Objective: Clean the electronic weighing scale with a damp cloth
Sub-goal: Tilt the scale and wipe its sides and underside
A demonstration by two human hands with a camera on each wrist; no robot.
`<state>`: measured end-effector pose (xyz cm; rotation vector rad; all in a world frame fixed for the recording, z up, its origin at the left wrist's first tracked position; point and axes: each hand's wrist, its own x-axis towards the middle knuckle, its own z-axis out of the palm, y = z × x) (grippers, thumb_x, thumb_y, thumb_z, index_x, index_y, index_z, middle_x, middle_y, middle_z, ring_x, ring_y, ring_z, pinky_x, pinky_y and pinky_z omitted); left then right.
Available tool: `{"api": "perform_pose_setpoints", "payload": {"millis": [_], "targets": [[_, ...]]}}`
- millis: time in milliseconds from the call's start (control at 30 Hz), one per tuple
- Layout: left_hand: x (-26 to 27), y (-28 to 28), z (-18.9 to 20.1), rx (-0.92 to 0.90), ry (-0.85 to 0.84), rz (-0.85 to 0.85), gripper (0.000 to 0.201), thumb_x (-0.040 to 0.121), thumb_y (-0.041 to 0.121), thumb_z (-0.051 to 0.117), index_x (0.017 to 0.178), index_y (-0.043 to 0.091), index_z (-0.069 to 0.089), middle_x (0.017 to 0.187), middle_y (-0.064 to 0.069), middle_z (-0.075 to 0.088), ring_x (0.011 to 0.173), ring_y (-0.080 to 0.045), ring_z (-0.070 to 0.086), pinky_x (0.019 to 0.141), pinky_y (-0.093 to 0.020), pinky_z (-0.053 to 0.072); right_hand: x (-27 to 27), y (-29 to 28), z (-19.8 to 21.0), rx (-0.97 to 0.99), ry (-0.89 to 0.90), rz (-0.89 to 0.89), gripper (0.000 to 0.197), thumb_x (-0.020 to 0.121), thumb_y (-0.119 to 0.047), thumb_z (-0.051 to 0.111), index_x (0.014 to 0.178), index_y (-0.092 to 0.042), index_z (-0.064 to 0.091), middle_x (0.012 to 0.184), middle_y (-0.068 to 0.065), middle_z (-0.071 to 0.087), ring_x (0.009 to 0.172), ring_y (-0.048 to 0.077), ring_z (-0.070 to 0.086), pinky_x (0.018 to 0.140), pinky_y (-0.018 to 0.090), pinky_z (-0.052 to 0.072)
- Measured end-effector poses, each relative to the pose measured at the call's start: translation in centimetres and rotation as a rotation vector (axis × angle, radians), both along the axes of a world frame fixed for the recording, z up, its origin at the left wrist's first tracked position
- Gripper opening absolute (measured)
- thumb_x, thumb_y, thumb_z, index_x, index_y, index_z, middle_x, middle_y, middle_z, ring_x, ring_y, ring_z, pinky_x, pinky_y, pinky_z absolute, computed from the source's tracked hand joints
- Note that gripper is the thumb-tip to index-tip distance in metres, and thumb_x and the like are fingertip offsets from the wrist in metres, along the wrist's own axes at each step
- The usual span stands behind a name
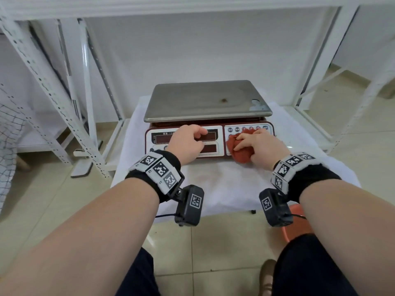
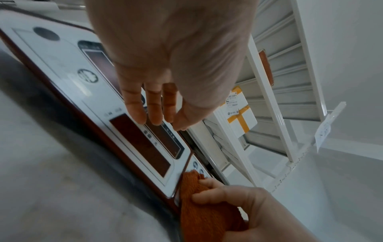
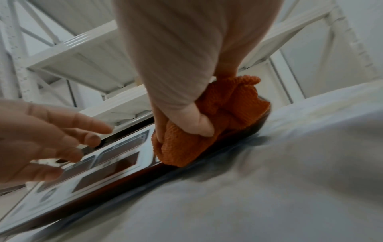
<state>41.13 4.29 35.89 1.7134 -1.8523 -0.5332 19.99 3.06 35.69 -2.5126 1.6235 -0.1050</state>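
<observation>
**Wiping the keypad of the scale**

The electronic weighing scale sits at the middle of the bench, which is draped in white fabric, with its steel pan toward the back edge. On the left, the left hand hovers over the glossy display panel — its grip holds nothing, fingers loosely bent, and I cannot tell whether they touch the surface. To the right, the right hand has the damp cloth bunched in its grip, thumb and fingers curled round it, pressing it on the button panel near the scale's front right corner. The cloth is orange, ribbed and soft; the panel is smooth white plastic with a dark red rim.

The keypad wipe appears under way. The brushed pan shows a dark spot — likely the next pass, calling for firmer rubbing.
</observation>
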Motion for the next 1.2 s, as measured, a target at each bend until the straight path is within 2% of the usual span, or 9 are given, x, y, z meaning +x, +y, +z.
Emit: {"api": "perform_pose_setpoints", "payload": {"millis": [233, 433, 533, 667, 767, 867, 933, 1033, 1200], "targets": [[-4.5, -0.1, 0.2, 0.034, 0.007, -0.070, 0.041, 0.085, -0.001, 0.048, 0.120, 0.016, 0.061, 0.107, 0.001, 0.058, 0.095, -0.011, 0.050, 0.079, -0.015, 0.036, -4.6, 0.4, 0.0, -0.037, 0.032, -0.200, 0.040, 0.081, -0.023, 0.062, 0.116, -0.042, 0.062, 0.127, -0.012, 0.057, 0.114, 0.022, 0.046, 0.095, 0.036, 0.046], [-8.5, -0.3, 0.7, 0.055, -0.008, -0.285, 0.048, 0.087, 0.020, 0.064, 0.133, 0.019, 0.053, 0.130, -0.001, 0.058, 0.112, -0.018, 0.058, 0.096, -0.022, 0.040, -6.4, 1.5, 0.8, -0.122, -0.357, -0.284, 0.035, 0.076, -0.016, 0.066, 0.107, -0.030, 0.070, 0.109, -0.004, 0.069, 0.098, 0.013, 0.058, 0.082, 0.014, 0.034], [-10.7, -0.7, 0.7, 0.014, 0.013, -0.354, 0.043, 0.085, 0.021, 0.065, 0.127, 0.023, 0.060, 0.116, -0.001, 0.067, 0.103, -0.019, 0.062, 0.095, -0.031, 0.046, -6.5, 1.5, 1.2, -0.072, -0.494, -0.264, 0.044, 0.066, -0.009, 0.070, 0.104, -0.031, 0.070, 0.097, -0.004, 0.067, 0.086, 0.009, 0.056, 0.077, 0.016, 0.040], [-12.4, -1.4, 0.9, -0.093, -0.014, -0.288, 0.021, 0.081, 0.015, 0.065, 0.102, 0.017, 0.073, 0.079, 0.004, 0.064, 0.082, -0.012, 0.059, 0.076, -0.024, 0.043, -7.8, 1.4, 1.5, -0.066, -0.518, -0.281, 0.042, 0.064, -0.009, 0.071, 0.100, -0.031, 0.071, 0.080, -0.010, 0.062, 0.077, 0.008, 0.057, 0.062, 0.009, 0.039], [-13.6, -1.9, 0.7, -0.093, -0.004, -0.313, 0.012, 0.077, 0.012, 0.069, 0.088, 0.016, 0.071, 0.081, 0.002, 0.063, 0.079, -0.014, 0.057, 0.075, -0.027, 0.044, -8.5, 1.5, 1.4, -0.079, -0.503, -0.302, 0.040, 0.066, -0.010, 0.070, 0.099, -0.031, 0.071, 0.070, -0.019, 0.057, 0.067, 0.003, 0.054, 0.065, 0.015, 0.044], [-14.6, -2.6, 0.7, -0.060, 0.053, -0.311, 0.013, 0.077, 0.010, 0.066, 0.081, 0.022, 0.062, 0.077, 0.006, 0.060, 0.073, -0.011, 0.055, 0.069, -0.024, 0.042, -9.8, 1.3, 1.2, -0.136, -0.481, -0.396, 0.035, 0.069, -0.013, 0.068, 0.100, -0.030, 0.070, 0.080, -0.013, 0.062, 0.077, 0.005, 0.053, 0.072, 0.018, 0.040], [-15.5, -2.7, 0.8, 0.000, 0.088, -0.342, 0.013, 0.081, 0.009, 0.062, 0.088, 0.020, 0.060, 0.078, 0.006, 0.059, 0.068, -0.008, 0.054, 0.064, -0.021, 0.042, -11.5, 1.3, 1.0, -0.153, -0.516, -0.508, 0.032, 0.070, -0.017, 0.066, 0.100, -0.029, 0.067, 0.082, -0.010, 0.064, 0.078, 0.009, 0.059, 0.072, 0.021, 0.044], [-17.4, -2.9, 0.9, 0.068, 0.129, -0.408, 0.018, 0.084, 0.010, 0.060, 0.100, 0.018, 0.062, 0.081, 0.004, 0.061, 0.064, -0.006, 0.054, 0.057, -0.017, 0.042, -14.6, 1.7, 0.6, -0.148, -0.645, -0.676, 0.031, 0.069, -0.021, 0.060, 0.098, -0.027, 0.055, 0.060, -0.001, 0.069, 0.051, 0.015, 0.065, 0.055, 0.027, 0.053], [-22.9, -2.3, 0.4, 0.142, 0.178, -0.479, 0.020, 0.084, 0.008, 0.058, 0.101, 0.017, 0.064, 0.089, -0.004, 0.066, 0.075, -0.017, 0.061, 0.071, -0.030, 0.053, -19.7, 3.5, -1.5, -0.141, -0.668, -0.877, 0.030, 0.069, -0.024, 0.062, 0.098, -0.023, 0.054, 0.061, 0.002, 0.069, 0.056, 0.017, 0.065, 0.060, 0.029, 0.053]]}}
